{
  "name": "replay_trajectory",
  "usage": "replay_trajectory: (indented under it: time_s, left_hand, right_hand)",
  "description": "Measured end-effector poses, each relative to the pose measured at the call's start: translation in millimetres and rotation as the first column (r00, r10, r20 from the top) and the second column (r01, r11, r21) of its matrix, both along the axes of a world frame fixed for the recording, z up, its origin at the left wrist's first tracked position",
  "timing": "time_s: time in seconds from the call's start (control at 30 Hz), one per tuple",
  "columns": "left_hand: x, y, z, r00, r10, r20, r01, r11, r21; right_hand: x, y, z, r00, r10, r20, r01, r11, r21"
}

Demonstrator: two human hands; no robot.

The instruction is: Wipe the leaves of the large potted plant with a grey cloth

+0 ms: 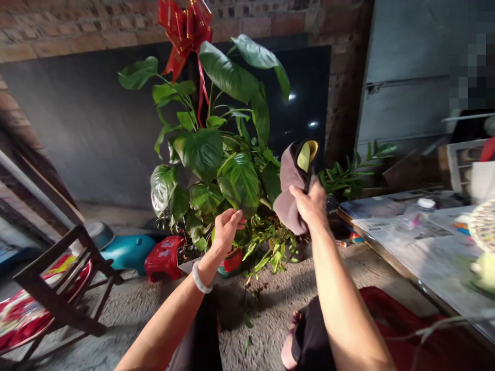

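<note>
Pinkish-brown cloth (285,178) is bunched up in the right hand (314,203). The fingers there are closed on it. The cloth looks soft and floppy, with a black edge and a yellow patch (304,156) at the top, just past the fingers.

The left hand (225,233) has its fingers curled in, almost closed, right by the bottom of a big green leaf (238,180). I cannot tell if they pinch it. A white band (201,278) goes around that wrist. The leaf is wide and a bit shiny, with lines running out to its sides. It is one of many on the tall plant (199,154) just past the left fingers. Little thin leaves (274,252) sit low between the two hands.

A red stool (164,257) is left of the left fingers. A table (390,226) with papers is right of the right fingers. Farther off, high above the left fingers, is a shiny red bow (187,28). Behind it are a dark board (96,129) and a brick wall (127,26).
</note>
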State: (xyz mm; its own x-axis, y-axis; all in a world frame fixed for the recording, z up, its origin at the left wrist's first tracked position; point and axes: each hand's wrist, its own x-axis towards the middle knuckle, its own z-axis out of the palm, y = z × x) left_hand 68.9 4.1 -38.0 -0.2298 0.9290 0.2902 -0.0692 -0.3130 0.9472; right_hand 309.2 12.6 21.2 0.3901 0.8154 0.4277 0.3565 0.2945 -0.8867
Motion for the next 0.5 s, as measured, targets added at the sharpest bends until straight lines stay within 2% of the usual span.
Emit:
replay_trajectory:
  time_s: [0.03, 0.1, 0.2, 0.27, 0.33, 0.37, 0.43, 0.5]
  left_hand:
    - [5.0, 0.4, 1.3, 1.0, -0.009, 0.002, 0.009, 1.0, 0.007]
    - [11.0, -0.9, 1.8, 0.999, -0.038, -0.002, 0.038, 0.999, 0.017]
    - [3.5, -8.1, -8.7, 0.996, -0.067, -0.052, 0.068, 0.997, 0.024]
    - [-13.4, -15.1, -25.5, 0.995, 0.038, -0.093, -0.033, 0.998, 0.061]
    - [-34.6, -21.8, -47.5, 0.961, 0.268, -0.072, -0.259, 0.958, 0.121]
    - [-44.5, -24.6, -58.9, 0.922, 0.385, -0.031, -0.378, 0.916, 0.134]
    - [-58.5, -27.5, -79.1, 0.845, 0.53, 0.073, -0.535, 0.841, 0.087]
    - [-61.9, -25.5, -92.1, 0.827, 0.538, 0.163, -0.54, 0.841, -0.034]
  right_hand:
    - [-10.7, 11.8, -1.8, 1.0, 0.009, 0.005, -0.008, 0.999, -0.054]
    - [-31.0, 22.2, -24.4, 0.996, 0.09, 0.0, -0.089, 0.986, -0.142]
    - [-45.0, 2.2, -87.4, 0.973, 0.23, -0.033, -0.232, 0.949, -0.216]
    - [-41.7, -24.7, -129.5, 0.955, 0.285, -0.078, -0.295, 0.924, -0.244]
    - [-32.7, -51.4, -157.8, 0.942, 0.307, -0.133, -0.333, 0.9, -0.282]
    - [-28.0, -62.2, -164.4, 0.939, 0.306, -0.156, -0.34, 0.89, -0.302]
    - [-22.6, -76.3, -160.9, 0.938, 0.296, -0.18, -0.341, 0.88, -0.33]
    - [-27.7, -80.1, -139.0, 0.937, 0.303, -0.171, -0.343, 0.888, -0.305]
